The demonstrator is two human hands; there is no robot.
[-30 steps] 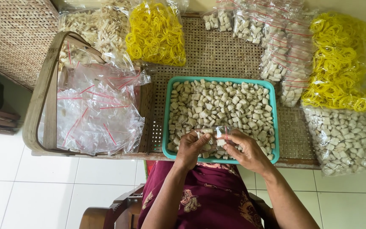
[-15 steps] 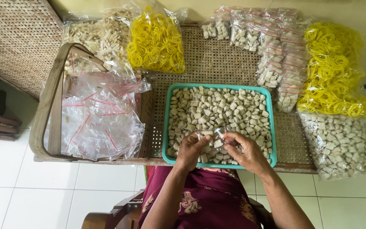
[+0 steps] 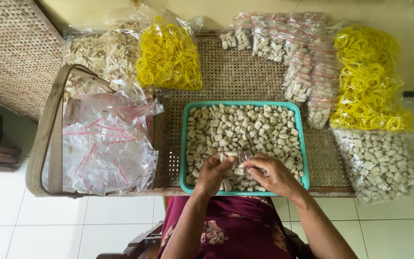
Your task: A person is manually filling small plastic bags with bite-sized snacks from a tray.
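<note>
A teal plastic tray (image 3: 183, 144) full of small pale chunks (image 3: 245, 127) sits on a woven rattan table. Over its near edge, my left hand (image 3: 213, 173) and my right hand (image 3: 270, 173) hold a small clear plastic bag (image 3: 236, 161) between them. The bag has a few pale chunks inside. Both hands pinch the bag from its two sides, fingers curled, just above the chunks in the tray.
A heap of empty clear bags with red strips (image 3: 104, 144) lies left in a wooden basket (image 3: 49, 134). Two bags of yellow rubber bands (image 3: 169, 55) (image 3: 367, 81), filled small packets (image 3: 303, 57) and big bags of chunks (image 3: 382, 165) ring the tray.
The view has shifted slightly so the table sits lower in frame. My hands stay at the tray's near edge, still working the small bag between them.
</note>
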